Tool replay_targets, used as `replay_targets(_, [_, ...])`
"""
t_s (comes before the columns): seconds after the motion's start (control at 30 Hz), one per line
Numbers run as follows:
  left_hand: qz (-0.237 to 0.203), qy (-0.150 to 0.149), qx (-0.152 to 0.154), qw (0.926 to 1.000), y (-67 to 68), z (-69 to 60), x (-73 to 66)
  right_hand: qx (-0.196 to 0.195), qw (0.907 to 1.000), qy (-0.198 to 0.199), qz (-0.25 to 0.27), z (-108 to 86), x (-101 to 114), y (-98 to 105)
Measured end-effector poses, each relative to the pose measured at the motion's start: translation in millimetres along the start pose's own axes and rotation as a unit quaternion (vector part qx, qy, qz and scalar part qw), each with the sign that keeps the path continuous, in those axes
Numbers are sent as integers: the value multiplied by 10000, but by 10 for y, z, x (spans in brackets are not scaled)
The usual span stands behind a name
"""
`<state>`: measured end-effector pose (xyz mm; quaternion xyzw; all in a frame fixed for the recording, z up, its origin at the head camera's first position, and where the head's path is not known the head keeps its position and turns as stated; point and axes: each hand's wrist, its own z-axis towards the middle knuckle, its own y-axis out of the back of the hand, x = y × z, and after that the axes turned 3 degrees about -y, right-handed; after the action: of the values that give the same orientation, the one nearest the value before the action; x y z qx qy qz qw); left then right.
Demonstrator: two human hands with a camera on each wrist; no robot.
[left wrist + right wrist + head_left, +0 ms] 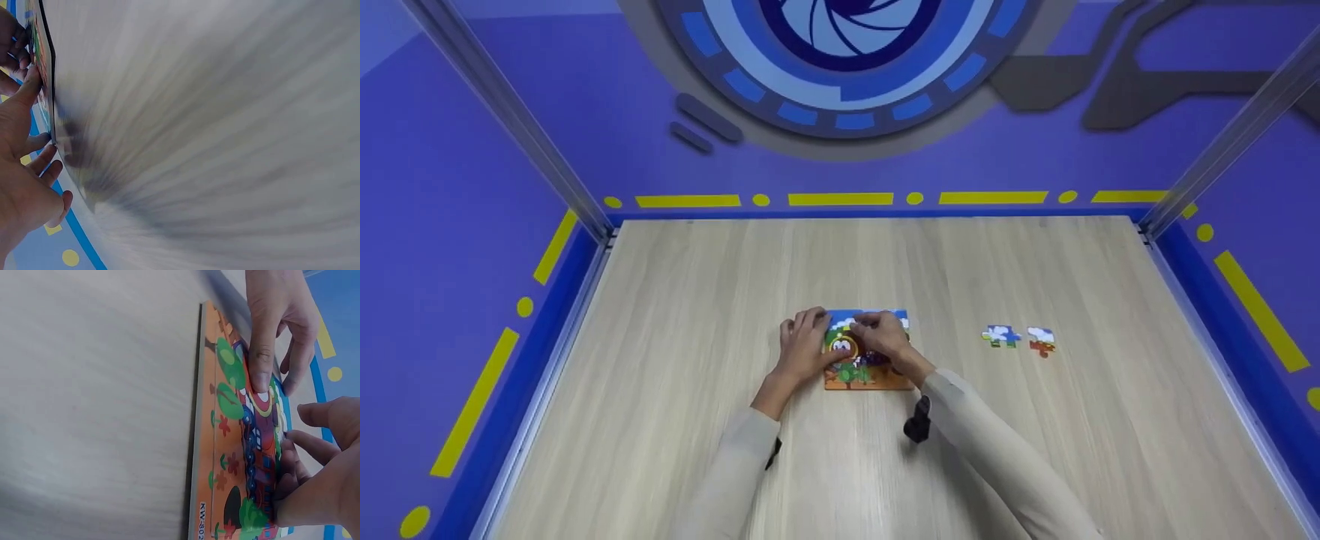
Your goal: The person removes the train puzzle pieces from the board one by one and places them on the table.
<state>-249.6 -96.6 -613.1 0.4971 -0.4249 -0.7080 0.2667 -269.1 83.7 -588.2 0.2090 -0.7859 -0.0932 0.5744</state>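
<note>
A colourful jigsaw puzzle (862,377) in a flat board with a train picture and an orange border lies on the wooden table. My left hand (804,346) is at its left side, the thumb (261,363) pressing on the picture and the other fingers around the left edge. My right hand (885,335) is over the upper right part of the puzzle, fingertips on its surface. In the right wrist view its thumb and index finger stand apart, with no piece visible between them; the lower fingers are bent against the board.
Two loose puzzle pieces, one with sky and green (1001,335) and one with cloud and red-brown (1041,339), lie on the table (697,285) right of the board. Blue-purple panels (585,142) with yellow marks enclose the table's back and sides.
</note>
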Motion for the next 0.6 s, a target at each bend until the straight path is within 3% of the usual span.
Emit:
replay_targets(0.13, [50,-2,-36,10000,-7,-3,7,-40,9999,-57,86,-8,19,-11])
replay_targets(0.33, [99,31,23,9999,1,-7,1,9,9997,181,-180,-16,24,-20])
replay_targets(0.6, [103,34,-4,9999,12,4,-9,191,9992,-210,293,-10,23,8])
